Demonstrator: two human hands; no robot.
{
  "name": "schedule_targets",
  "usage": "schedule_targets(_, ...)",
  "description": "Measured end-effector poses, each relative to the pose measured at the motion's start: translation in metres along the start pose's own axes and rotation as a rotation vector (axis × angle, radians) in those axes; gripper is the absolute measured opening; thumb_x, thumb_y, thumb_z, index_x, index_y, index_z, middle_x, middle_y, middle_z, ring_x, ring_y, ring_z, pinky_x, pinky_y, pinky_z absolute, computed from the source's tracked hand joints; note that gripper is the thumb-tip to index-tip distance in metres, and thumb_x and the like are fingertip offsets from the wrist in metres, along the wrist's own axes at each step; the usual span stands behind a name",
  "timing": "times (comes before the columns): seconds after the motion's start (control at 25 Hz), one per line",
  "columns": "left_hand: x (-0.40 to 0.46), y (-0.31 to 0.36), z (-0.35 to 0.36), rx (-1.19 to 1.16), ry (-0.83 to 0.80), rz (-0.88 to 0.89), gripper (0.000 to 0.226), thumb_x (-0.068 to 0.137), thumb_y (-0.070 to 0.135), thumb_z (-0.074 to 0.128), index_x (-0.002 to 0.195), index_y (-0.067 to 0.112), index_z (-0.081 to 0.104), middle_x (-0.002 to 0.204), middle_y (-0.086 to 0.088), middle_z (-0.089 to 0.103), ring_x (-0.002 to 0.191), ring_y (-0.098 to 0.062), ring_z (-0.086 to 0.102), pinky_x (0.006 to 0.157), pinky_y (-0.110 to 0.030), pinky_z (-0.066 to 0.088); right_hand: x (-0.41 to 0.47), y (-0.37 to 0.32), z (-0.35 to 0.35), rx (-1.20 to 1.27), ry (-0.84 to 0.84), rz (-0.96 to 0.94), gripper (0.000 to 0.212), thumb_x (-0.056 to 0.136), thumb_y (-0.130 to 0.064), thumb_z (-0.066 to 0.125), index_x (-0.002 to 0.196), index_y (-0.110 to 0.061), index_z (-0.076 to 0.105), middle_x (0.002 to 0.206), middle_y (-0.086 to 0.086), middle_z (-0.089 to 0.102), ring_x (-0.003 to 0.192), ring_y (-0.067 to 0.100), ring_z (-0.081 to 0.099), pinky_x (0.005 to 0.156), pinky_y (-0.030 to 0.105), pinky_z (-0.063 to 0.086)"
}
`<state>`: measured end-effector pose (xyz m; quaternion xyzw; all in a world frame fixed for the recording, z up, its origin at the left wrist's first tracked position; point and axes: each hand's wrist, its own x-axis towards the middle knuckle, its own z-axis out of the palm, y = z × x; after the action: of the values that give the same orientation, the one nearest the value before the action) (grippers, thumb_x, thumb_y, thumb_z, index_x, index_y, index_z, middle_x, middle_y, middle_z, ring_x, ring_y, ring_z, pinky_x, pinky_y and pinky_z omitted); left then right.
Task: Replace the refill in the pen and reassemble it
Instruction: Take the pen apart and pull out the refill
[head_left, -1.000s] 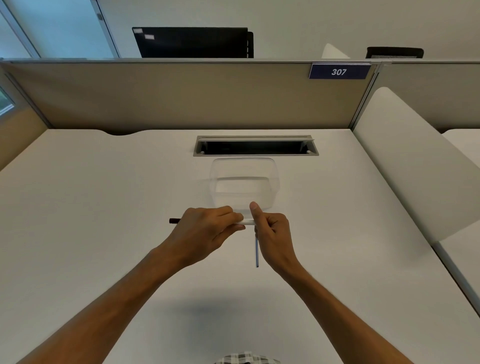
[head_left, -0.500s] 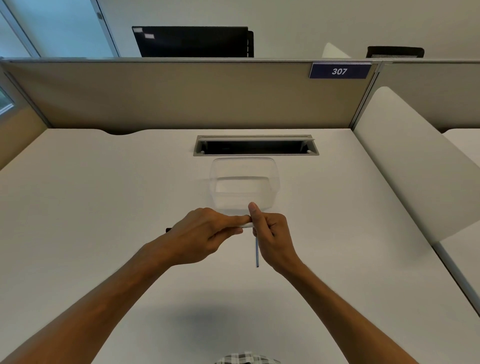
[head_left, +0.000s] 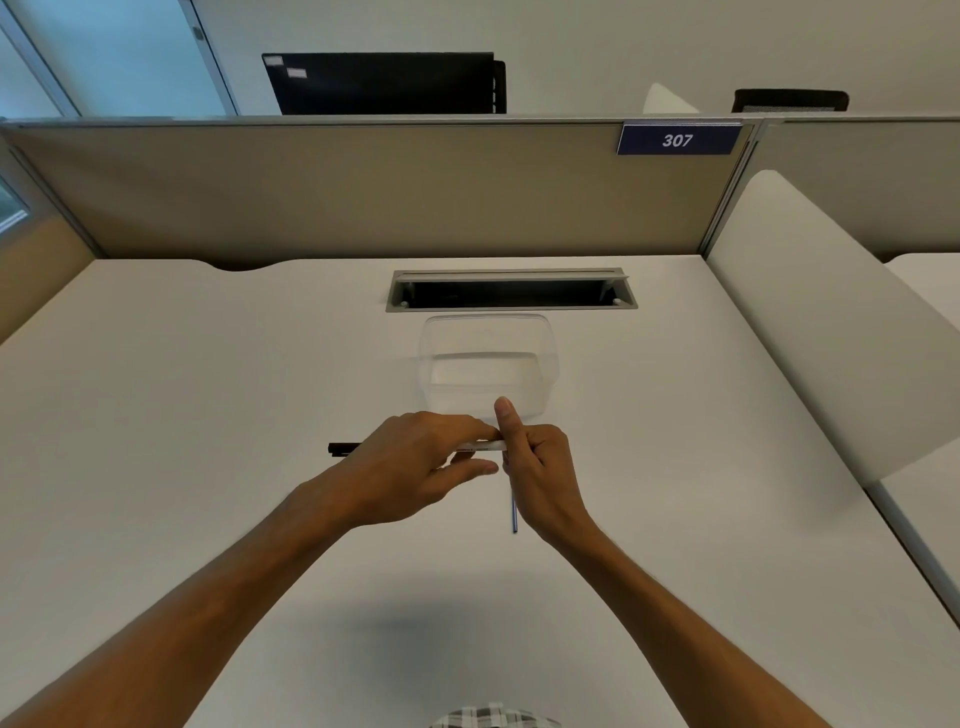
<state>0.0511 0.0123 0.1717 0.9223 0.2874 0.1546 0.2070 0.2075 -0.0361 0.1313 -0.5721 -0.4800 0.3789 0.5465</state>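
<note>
The pen barrel (head_left: 480, 446) lies level between my two hands, just above the worktop (head_left: 208, 415) and in front of a clear plastic tub (head_left: 485, 364). It is a slim, pale, see-through tube with a dark end (head_left: 343, 449) poking out past my left wrist. My left hand (head_left: 415, 465) is curled over the barrel, fingers closed on it from above, which I judge keeps it steady and horizontal for the other hand to work at its open end. My right hand (head_left: 540, 467) is closed at the barrel's right end, thumb up; what its fingertips pinch there is hidden. A thin blue refill (head_left: 514, 512) hangs down from that right fist, pointing toward me, likely parked in the palm so it stays ready. Whether it is the old or new refill I cannot tell. The tub is rounded, glossy and looks empty. The worktop is matt white and smooth, with a metal-rimmed cable slot (head_left: 511, 291) behind the tub.
</note>
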Motion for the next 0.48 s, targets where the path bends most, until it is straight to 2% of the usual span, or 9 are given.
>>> schedule_targets(0.08, 0.0, 0.0, -0.001, -0.013, 0.032, 0.023, 0.041, 0.095, 0.049, 0.043, 0.127, 0.027, 0.057, 0.113, 0.009, 0.069, 0.089, -0.007, 0.065, 0.079, -0.031, 0.055, 0.0, -0.002, 0.0, 0.013, -0.006, -0.034, 0.06, 0.096, -0.039, 0.047, 0.038, -0.027, 0.041, 0.037, -0.009, 0.038, 0.04, 0.008, 0.033, 0.046, 0.018, 0.029)
schedule_targets(0.12, 0.0, 0.001, -0.002, -0.023, 0.032, 0.026, 0.041, 0.096, 0.05, 0.039, 0.127, 0.03, 0.056, 0.111, 0.008, 0.07, 0.088, -0.009, 0.066, 0.078, -0.033, 0.055, 0.0, -0.003, 0.0, 0.021, -0.005, -0.055, 0.058, 0.095, -0.04, 0.047, 0.04, -0.025, 0.039, 0.039, -0.006, 0.036, 0.04, 0.009, 0.032, 0.046, 0.019, 0.027)
schedule_targets(0.2, 0.002, 0.001, -0.003, -0.032, 0.006, 0.019, 0.039, 0.096, 0.051, 0.034, 0.128, 0.035, 0.052, 0.101, 0.006, 0.072, 0.078, -0.012, 0.066, 0.074, -0.035, 0.054, 0.001, -0.004, 0.0, 0.03, 0.001, -0.085, 0.059, 0.098, -0.036, 0.047, 0.04, -0.024, 0.038, 0.041, 0.0, 0.034, 0.04, 0.01, 0.03, 0.045, 0.02, 0.025)
schedule_targets(0.28, 0.004, 0.001, -0.006, -0.054, -0.021, 0.005, 0.038, 0.097, 0.048, 0.037, 0.129, 0.034, 0.053, 0.093, 0.006, 0.073, 0.068, -0.011, 0.063, 0.072, -0.034, 0.053, 0.002, -0.003, -0.002, 0.021, 0.016, -0.128, 0.062, 0.101, -0.03, 0.047, 0.041, -0.025, 0.036, 0.041, -0.002, 0.032, 0.04, 0.009, 0.028, 0.044, 0.02, 0.023)
schedule_targets(0.36, 0.004, 0.001, -0.009, -0.109, -0.036, -0.004, 0.039, 0.097, 0.043, 0.04, 0.131, 0.031, 0.054, 0.099, 0.006, 0.073, 0.071, -0.011, 0.065, 0.077, -0.032, 0.053, 0.004, -0.002, -0.003, -0.011, 0.013, -0.183, 0.059, 0.1, -0.033, 0.046, 0.042, -0.026, 0.033, 0.04, -0.009, 0.03, 0.04, 0.008, 0.027, 0.044, 0.021, 0.022)
schedule_targets(0.48, 0.004, 0.001, -0.012, -0.151, -0.064, -0.011, 0.039, 0.097, 0.043, 0.042, 0.13, 0.029, 0.056, 0.107, 0.007, 0.071, 0.079, -0.007, 0.065, 0.08, -0.026, 0.052, 0.005, -0.002, -0.005, -0.033, -0.001, -0.224, 0.054, 0.096, -0.04, 0.044, 0.044, -0.027, 0.039, 0.041, -0.008, 0.034, 0.041, 0.008, 0.029, 0.044, 0.026, 0.023)
